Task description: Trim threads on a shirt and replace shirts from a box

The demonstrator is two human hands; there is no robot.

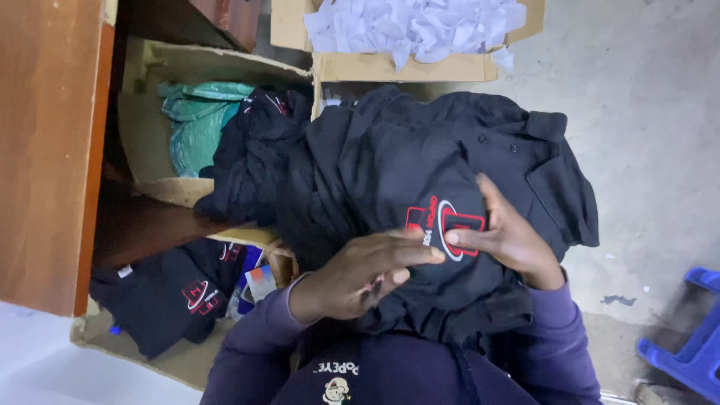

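**Black shirt held on lap, both hands at the chest emblem**

While the person sits over it, a black polo shirt (420, 165) lies bunched across the lap, collar and button placket toward the right, red-and-white emblem (442, 225) facing up.

Progress, as a judgement: the shirt is out of the boxes and in hand, but not folded or laid flat; the cloth is heaped and creased. More black shirts spill from the cardboard box (142, 112) at left beside a green plastic bag (195, 124), and another black shirt with a red emblem (180, 296) lies lower left on flattened cardboard. So most of the pile looks unhandled.

Hands:
- Left hand (360, 274): palm down, fingers stretched right, tips touching the emblem's lower edge. Loosely open, pressing the cloth, not clenched.
- Right hand (510, 236): comes in from the right, thumb on the emblem, fingers spread upward over the fabric. Whether it pinches the cloth or only rests on it is unclear.
- Both purple sleeves (247, 352) bend in at the elbows.

Around: a second box of white paper scraps (416, 30) at top, brown wooden furniture (45, 150) at left, blue plastic stool (686, 337) lower right on the concrete floor (652, 97).
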